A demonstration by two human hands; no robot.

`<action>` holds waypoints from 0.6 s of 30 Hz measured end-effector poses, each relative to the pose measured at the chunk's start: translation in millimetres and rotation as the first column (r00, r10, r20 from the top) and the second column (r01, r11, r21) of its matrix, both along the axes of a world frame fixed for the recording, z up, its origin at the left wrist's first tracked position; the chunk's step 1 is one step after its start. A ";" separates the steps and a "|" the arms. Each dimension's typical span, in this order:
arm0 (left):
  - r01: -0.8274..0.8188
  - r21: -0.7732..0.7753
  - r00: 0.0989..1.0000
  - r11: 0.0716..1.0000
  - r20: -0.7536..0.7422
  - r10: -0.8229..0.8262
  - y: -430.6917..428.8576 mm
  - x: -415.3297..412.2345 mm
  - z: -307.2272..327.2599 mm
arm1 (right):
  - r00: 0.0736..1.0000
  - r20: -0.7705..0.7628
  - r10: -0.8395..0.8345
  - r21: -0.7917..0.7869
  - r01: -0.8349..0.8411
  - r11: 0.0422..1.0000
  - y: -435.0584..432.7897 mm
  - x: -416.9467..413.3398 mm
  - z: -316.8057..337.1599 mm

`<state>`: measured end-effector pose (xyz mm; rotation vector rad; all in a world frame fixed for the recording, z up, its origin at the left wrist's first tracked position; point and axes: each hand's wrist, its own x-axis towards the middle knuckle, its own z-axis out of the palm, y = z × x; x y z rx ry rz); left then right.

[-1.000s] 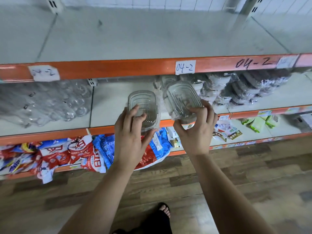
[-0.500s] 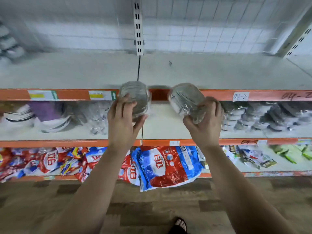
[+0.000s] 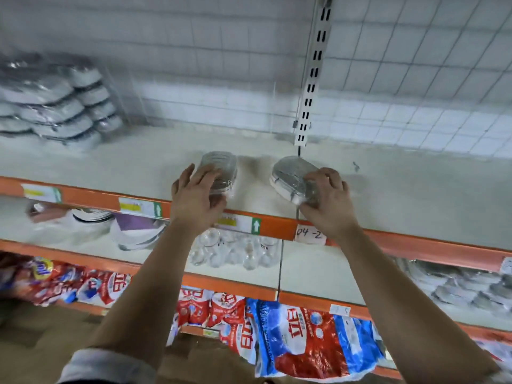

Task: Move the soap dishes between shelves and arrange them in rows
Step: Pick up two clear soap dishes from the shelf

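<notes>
Fingers of the left hand [image 3: 198, 199] are curled over a clear soap dish [image 3: 223, 170], which is held beyond the fingertips over the upper shelf [image 3: 401, 195]. A wrapped soap dish [image 3: 288, 180], left of the fingers, is gripped by the curled right hand [image 3: 331, 203].

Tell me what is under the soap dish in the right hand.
The pale top shelf lies under the soap dish; nothing else shows. The right hand covers its near end, so contact cannot be told.
</notes>
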<state>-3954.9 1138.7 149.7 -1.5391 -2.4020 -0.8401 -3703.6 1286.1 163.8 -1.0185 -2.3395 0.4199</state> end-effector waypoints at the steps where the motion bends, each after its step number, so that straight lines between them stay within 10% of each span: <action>1: -0.044 -0.016 0.999 0.999 -0.002 0.044 1.8 -8.5 2.9 | 1.000 0.019 0.021 -0.033 -0.021 0.999 6.5 -12.4 2.1; 6: -0.233 -0.048 0.971 0.971 -0.062 0.230 18.2 -54.0 14.7 | 0.999 0.027 0.046 -0.122 -0.043 0.992 26.4 -69.9 10.0; 18: -0.095 -0.184 0.992 0.978 -0.102 0.077 42.8 -249.7 21.1 | 0.999 -0.044 0.019 -0.046 -0.021 0.999 15.3 -219.6 10.5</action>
